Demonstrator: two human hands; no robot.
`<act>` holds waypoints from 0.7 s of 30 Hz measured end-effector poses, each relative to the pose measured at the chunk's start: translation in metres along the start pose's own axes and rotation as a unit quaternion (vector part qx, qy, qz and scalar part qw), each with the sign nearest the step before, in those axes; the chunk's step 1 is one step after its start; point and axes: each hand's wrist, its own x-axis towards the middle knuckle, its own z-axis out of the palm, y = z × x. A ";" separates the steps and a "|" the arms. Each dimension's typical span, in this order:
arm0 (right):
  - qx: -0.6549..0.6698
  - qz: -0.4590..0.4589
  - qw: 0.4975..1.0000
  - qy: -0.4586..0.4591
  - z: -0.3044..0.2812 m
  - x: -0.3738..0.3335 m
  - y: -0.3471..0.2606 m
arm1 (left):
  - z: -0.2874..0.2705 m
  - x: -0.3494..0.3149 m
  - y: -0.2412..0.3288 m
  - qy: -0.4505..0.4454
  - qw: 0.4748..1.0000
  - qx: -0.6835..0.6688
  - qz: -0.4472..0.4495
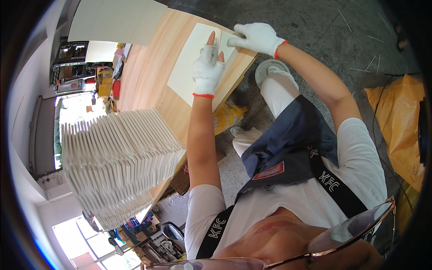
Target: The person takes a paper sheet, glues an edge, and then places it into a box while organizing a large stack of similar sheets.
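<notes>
Open left hand (208,69) on white sheet (183,74), right hand (258,38) half-curled, grip unclear; white-lettered black straps (345,195).

The table (139,67) is topped in pale wood grain. Beyond it, the floor (310,22) is seen as dark grey concrete, scratched and littered with thin pale strips (360,70). At the right, a yellow sheet (396,121) is heaped on the floor. At the left, white walls (27,76) are broken by a grey shutter (45,135) and a brightly lit opening (74,108). Daylight is let in by a window (67,238) at lower left. Boxes (105,83) are crowded past the table's far edge.
</notes>
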 end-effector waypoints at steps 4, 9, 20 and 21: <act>-0.073 -0.085 0.994 0.011 -0.001 -0.003 0.004 | 0.008 0.004 0.000 0.016 1.000 0.019 0.010; -0.085 -0.167 0.981 0.058 0.002 0.009 -0.001 | 0.007 0.025 -0.005 -0.015 0.992 0.112 -0.047; 0.180 -0.016 0.982 0.048 0.019 0.013 -0.021 | 0.000 0.016 -0.020 -0.051 0.982 -0.166 -0.079; 0.178 -0.015 0.982 0.056 0.022 0.013 -0.020 | 0.003 0.014 -0.022 -0.048 0.982 -0.166 -0.075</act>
